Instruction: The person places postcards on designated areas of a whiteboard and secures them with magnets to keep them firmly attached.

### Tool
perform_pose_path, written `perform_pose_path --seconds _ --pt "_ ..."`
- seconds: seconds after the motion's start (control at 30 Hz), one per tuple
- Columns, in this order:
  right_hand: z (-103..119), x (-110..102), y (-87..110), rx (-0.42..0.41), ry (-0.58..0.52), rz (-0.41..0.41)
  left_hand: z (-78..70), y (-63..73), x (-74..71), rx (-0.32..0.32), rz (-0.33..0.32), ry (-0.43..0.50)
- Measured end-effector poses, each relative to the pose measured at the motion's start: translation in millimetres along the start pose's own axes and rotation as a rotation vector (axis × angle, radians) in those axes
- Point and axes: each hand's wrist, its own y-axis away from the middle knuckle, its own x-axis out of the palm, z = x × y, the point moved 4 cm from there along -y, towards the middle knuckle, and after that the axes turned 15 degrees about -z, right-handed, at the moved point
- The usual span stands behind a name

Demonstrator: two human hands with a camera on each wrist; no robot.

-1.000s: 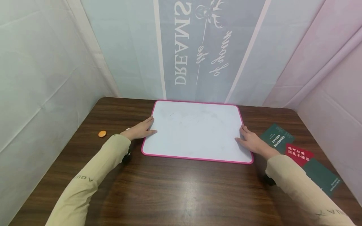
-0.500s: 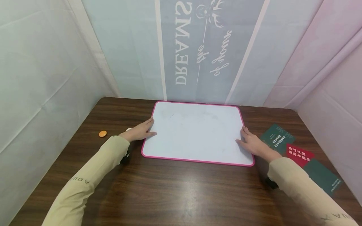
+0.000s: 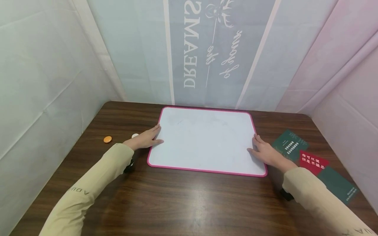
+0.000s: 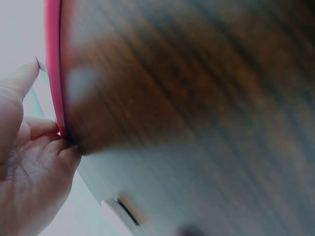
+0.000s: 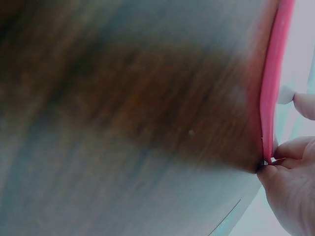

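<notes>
A white dry-erase board [image 3: 203,141] with a pink rim lies on the dark wood table, a small dark mark near its upper left. My left hand [image 3: 147,137] holds its left side, thumb over the white surface and fingers at the rim. At the opposite side, my right hand [image 3: 267,153] holds the board in much the same way. In the left wrist view, the fingers [image 4: 47,135] meet the pink rim [image 4: 55,73], with the thumb above the surface. The right wrist view has the right fingers [image 5: 290,152] against the rim too.
An orange round object [image 3: 107,139] lies at the left, and a white round one [image 3: 135,135] shows partly behind the left hand. On the right lie green booklets [image 3: 337,184] and a red one [image 3: 313,162]. A printed curtain [image 3: 203,52] hangs behind the wooden table [image 3: 183,200].
The board has shifted slightly toward me, its near edge now lower in the head view. Both hands have come along with it, and the white round object shows more.
</notes>
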Motion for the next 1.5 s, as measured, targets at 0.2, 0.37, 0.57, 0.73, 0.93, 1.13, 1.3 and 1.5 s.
perform_pose_path --seconds 0.2,0.37,0.57,0.73,0.93,1.13,1.3,1.5 --pt "1.7 -0.3 5.2 -0.010 -0.003 -0.002 -2.8 6.5 -0.6 -0.007 -0.004 0.009" --pt "2.1 -0.8 11.5 -0.001 -0.006 0.003 -5.0 11.0 -0.1 -0.015 0.002 0.014" --pt "3.1 -1.3 17.1 -0.006 -0.010 -0.005 -6.7 14.6 0.3 -0.011 0.005 0.015" --pt "5.3 -2.8 20.2 -0.011 -0.007 -0.007 -8.0 16.3 0.0 0.003 0.005 0.017" --pt "8.3 -5.7 24.6 -0.017 -0.017 -0.011 -7.5 20.0 0.1 0.027 -0.004 0.006" --pt "10.2 -8.3 29.3 -0.016 -0.013 -0.012 -8.5 25.8 -0.3 0.034 0.013 0.017" --pt "10.2 -8.8 31.4 -0.017 -0.022 -0.016 -12.2 29.3 -2.3 0.048 0.016 0.018" --pt "9.6 -8.4 33.9 -0.043 -0.017 -0.025 -13.0 31.6 -2.7 0.046 0.028 0.004"
